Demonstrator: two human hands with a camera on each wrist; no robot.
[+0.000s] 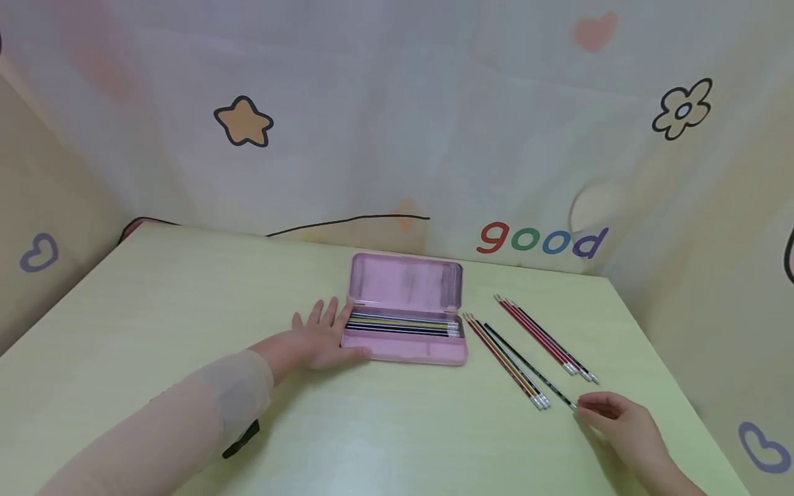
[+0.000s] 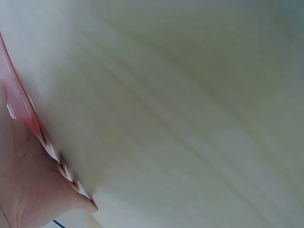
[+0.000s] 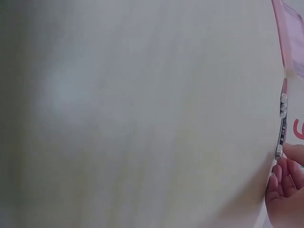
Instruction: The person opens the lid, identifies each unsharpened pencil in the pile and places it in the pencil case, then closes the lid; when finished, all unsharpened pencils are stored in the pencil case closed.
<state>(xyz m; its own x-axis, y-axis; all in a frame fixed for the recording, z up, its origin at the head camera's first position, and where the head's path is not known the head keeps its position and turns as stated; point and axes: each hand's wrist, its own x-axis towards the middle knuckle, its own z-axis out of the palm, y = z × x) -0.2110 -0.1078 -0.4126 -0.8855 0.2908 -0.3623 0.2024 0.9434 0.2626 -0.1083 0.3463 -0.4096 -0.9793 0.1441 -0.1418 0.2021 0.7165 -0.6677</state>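
Note:
A pink pencil case [image 1: 406, 351] lies with its lid [image 1: 406, 282] raised, and several pencils [image 1: 403, 324] rest crosswise inside. My left hand [image 1: 319, 342] rests against the left side of the case, fingers spread and straight, thumb along the front edge. In the left wrist view the palm [image 2: 33, 185] is beside the pink wall. Out to the right, my right hand [image 1: 626, 427] pinches the eraser end of a dark patterned pencil [image 1: 527, 363] between thumb and fingers. That pencil slants toward the case, its far end by the other pencils.
Next to the held pencil lies a small group of red, yellow and dark pencils [image 1: 505, 362]. Farther right is another group of red and dark pencils [image 1: 546, 337]. A printed curtain [image 1: 372, 138] hangs behind the pale yellow table [image 1: 186, 296].

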